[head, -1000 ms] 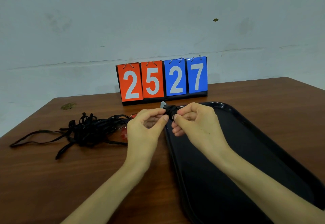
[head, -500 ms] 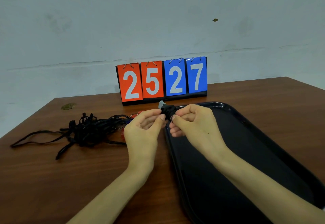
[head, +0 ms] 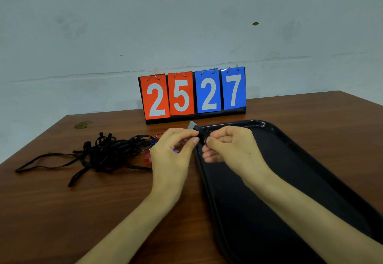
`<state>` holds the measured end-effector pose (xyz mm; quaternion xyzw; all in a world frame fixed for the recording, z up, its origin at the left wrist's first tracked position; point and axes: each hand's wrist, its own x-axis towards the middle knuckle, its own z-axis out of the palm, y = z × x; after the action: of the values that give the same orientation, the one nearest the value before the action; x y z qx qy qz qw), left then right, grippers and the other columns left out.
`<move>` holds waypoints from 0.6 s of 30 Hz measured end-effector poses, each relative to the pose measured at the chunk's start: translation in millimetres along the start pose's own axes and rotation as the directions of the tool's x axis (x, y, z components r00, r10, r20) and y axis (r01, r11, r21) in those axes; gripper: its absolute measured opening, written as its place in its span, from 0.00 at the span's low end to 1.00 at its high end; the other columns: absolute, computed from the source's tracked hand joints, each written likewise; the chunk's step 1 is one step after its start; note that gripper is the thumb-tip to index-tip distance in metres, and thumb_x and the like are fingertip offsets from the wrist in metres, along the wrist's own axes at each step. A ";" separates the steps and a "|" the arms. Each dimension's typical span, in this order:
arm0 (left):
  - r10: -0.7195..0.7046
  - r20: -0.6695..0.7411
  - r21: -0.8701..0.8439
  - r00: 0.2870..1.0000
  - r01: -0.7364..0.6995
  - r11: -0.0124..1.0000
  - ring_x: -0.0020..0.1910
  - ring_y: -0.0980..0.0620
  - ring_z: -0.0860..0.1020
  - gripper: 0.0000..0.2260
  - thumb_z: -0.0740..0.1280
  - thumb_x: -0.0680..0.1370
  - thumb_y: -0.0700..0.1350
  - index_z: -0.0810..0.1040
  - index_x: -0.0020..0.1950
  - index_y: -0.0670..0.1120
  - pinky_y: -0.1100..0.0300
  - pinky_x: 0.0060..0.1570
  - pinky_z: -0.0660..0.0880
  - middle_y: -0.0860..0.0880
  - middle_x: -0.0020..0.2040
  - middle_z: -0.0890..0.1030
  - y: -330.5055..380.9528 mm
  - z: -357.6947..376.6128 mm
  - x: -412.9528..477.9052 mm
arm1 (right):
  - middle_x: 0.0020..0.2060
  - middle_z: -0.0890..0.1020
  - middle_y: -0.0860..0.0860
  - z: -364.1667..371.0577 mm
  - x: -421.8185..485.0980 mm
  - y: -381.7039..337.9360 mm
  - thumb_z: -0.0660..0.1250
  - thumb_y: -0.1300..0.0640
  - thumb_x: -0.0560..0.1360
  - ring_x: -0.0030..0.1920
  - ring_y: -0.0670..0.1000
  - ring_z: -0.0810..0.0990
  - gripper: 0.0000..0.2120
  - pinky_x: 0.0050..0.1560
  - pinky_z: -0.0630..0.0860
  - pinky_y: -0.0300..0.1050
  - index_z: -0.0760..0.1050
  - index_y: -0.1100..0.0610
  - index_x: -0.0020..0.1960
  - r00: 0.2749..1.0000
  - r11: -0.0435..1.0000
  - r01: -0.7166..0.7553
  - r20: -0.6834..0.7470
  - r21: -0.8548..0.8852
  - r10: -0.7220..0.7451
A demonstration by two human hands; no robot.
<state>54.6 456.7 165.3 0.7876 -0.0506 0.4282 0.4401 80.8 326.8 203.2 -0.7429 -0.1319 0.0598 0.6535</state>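
Note:
A small bundle of black strap (head: 201, 134) with a grey tip poking out at its top left is held up between both hands, just above the near-left corner of a black tray (head: 290, 180). My left hand (head: 173, 153) pinches the bundle from the left with thumb and fingers. My right hand (head: 230, 147) pinches it from the right, fingers curled. A tangle of black straps (head: 99, 151) lies on the brown table (head: 62, 212) to the left, with small red and purple pieces half hidden behind my left hand.
A flip scoreboard (head: 192, 95) reading 25 in red and 27 in blue stands at the back of the table, against a pale wall. A small brass-coloured spot (head: 83, 124) marks the table's far left corner. The tray holds nothing visible.
Both hands have lifted the bundle slightly and my left hand's thumb has shifted along it. The pile of straps and the tray have not moved.

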 end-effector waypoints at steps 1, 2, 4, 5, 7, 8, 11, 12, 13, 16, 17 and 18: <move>0.059 -0.004 0.049 0.998 -0.059 0.997 0.49 0.63 0.78 0.11 0.70 0.73 0.37 0.79 0.50 0.52 0.73 0.49 0.72 0.60 0.46 0.79 -0.5 -0.4 0.2 | 0.34 0.83 0.55 -0.5 0.0 -1.1 0.66 0.64 0.75 0.31 0.48 0.83 0.02 0.35 0.81 0.40 0.77 0.60 0.46 1.000 1.000 -0.020 0.011 0.024 0.020; 0.098 -0.001 0.078 0.995 -0.098 0.992 0.49 0.64 0.77 0.11 0.69 0.73 0.36 0.79 0.50 0.51 0.73 0.50 0.72 0.61 0.46 0.78 -1.2 -0.8 0.7 | 0.34 0.83 0.55 -0.7 0.4 -1.9 0.66 0.64 0.75 0.30 0.47 0.82 0.02 0.34 0.81 0.39 0.77 0.60 0.45 0.999 0.998 -0.036 0.019 0.045 0.035; 0.140 0.011 0.091 0.990 -0.140 0.986 0.49 0.65 0.77 0.13 0.67 0.74 0.32 0.79 0.48 0.50 0.74 0.51 0.71 0.61 0.46 0.77 -2.4 -2.7 1.5 | 0.34 0.83 0.55 -1.2 0.5 -3.1 0.65 0.65 0.75 0.30 0.46 0.82 0.03 0.34 0.81 0.38 0.77 0.60 0.44 0.997 0.995 -0.063 0.038 0.072 0.061; 0.143 0.008 0.086 0.990 -0.144 0.986 0.49 0.66 0.77 0.14 0.67 0.74 0.31 0.78 0.48 0.50 0.74 0.51 0.71 0.62 0.46 0.77 -1.9 -3.6 1.6 | 0.34 0.83 0.55 -1.6 0.4 -3.3 0.65 0.65 0.75 0.30 0.46 0.82 0.03 0.34 0.80 0.38 0.78 0.61 0.45 0.996 0.994 -0.076 0.049 0.083 0.072; 0.097 -0.019 0.044 0.995 -0.096 0.994 0.49 0.65 0.78 0.14 0.68 0.74 0.33 0.77 0.51 0.51 0.72 0.51 0.73 0.62 0.46 0.78 1.1 -5.2 2.0 | 0.35 0.83 0.55 -2.2 0.2 -3.9 0.65 0.66 0.75 0.30 0.46 0.82 0.04 0.34 0.80 0.38 0.78 0.64 0.48 0.993 0.990 -0.096 0.073 0.105 0.088; 0.087 -0.036 0.026 0.996 -0.086 0.996 0.49 0.64 0.78 0.13 0.69 0.74 0.34 0.77 0.52 0.51 0.71 0.51 0.74 0.62 0.46 0.79 1.7 -5.7 2.4 | 0.35 0.83 0.55 -2.4 0.1 -4.0 0.65 0.65 0.75 0.31 0.46 0.82 0.05 0.34 0.81 0.38 0.78 0.64 0.49 0.992 0.988 -0.101 0.082 0.113 0.092; 0.170 -0.076 0.094 0.982 -0.163 0.982 0.47 0.61 0.77 0.09 0.70 0.73 0.36 0.80 0.51 0.46 0.69 0.46 0.75 0.56 0.46 0.76 0.7 -5.2 2.4 | 0.35 0.83 0.56 -1.8 -0.2 -4.0 0.66 0.65 0.75 0.31 0.47 0.82 0.06 0.35 0.81 0.38 0.78 0.64 0.50 0.992 0.988 -0.100 0.094 0.118 0.090; 0.176 -0.078 0.121 0.981 -0.166 0.979 0.46 0.60 0.76 0.08 0.71 0.73 0.37 0.81 0.50 0.44 0.68 0.44 0.76 0.55 0.46 0.75 -1.7 -4.7 2.8 | 0.36 0.83 0.56 -1.5 -0.1 -3.9 0.65 0.65 0.75 0.31 0.47 0.82 0.06 0.35 0.81 0.38 0.77 0.64 0.50 0.992 0.988 -0.099 0.091 0.118 0.088; 0.164 -0.073 0.134 0.984 -0.153 0.979 0.45 0.59 0.76 0.07 0.70 0.73 0.37 0.81 0.50 0.44 0.67 0.44 0.76 0.54 0.46 0.75 -3.4 -4.3 3.2 | 0.36 0.83 0.56 -1.4 -0.3 -3.7 0.65 0.65 0.75 0.31 0.47 0.82 0.06 0.36 0.81 0.39 0.77 0.64 0.50 0.992 0.989 -0.097 0.086 0.115 0.087; 0.166 -0.046 0.187 0.985 -0.155 0.970 0.45 0.58 0.76 0.07 0.69 0.74 0.36 0.81 0.51 0.42 0.68 0.46 0.76 0.51 0.45 0.78 -6.7 -2.4 2.2 | 0.36 0.83 0.56 -0.6 0.2 -3.2 0.65 0.65 0.75 0.31 0.46 0.82 0.04 0.35 0.81 0.38 0.78 0.63 0.49 0.994 0.990 -0.091 0.065 0.108 0.084; 0.189 -0.030 0.212 0.981 -0.179 0.961 0.45 0.59 0.76 0.07 0.69 0.74 0.35 0.81 0.52 0.41 0.70 0.47 0.74 0.49 0.45 0.79 -6.8 -1.2 1.2 | 0.35 0.83 0.56 -0.7 0.4 -3.3 0.66 0.65 0.75 0.30 0.46 0.82 0.04 0.34 0.81 0.38 0.78 0.63 0.48 0.995 0.990 -0.086 0.054 0.108 0.080; 0.212 -0.009 0.238 0.977 -0.204 0.950 0.46 0.59 0.75 0.08 0.69 0.74 0.34 0.81 0.52 0.40 0.73 0.48 0.72 0.48 0.45 0.79 -6.9 0.1 0.0 | 0.34 0.83 0.56 -0.9 1.0 -3.4 0.66 0.65 0.75 0.30 0.46 0.82 0.03 0.34 0.80 0.38 0.78 0.62 0.47 0.996 0.991 -0.081 0.043 0.108 0.076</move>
<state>57.8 460.8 160.8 0.8171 -0.0747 0.4886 0.2968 81.5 326.6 206.8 -0.7093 -0.1116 0.1069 0.6878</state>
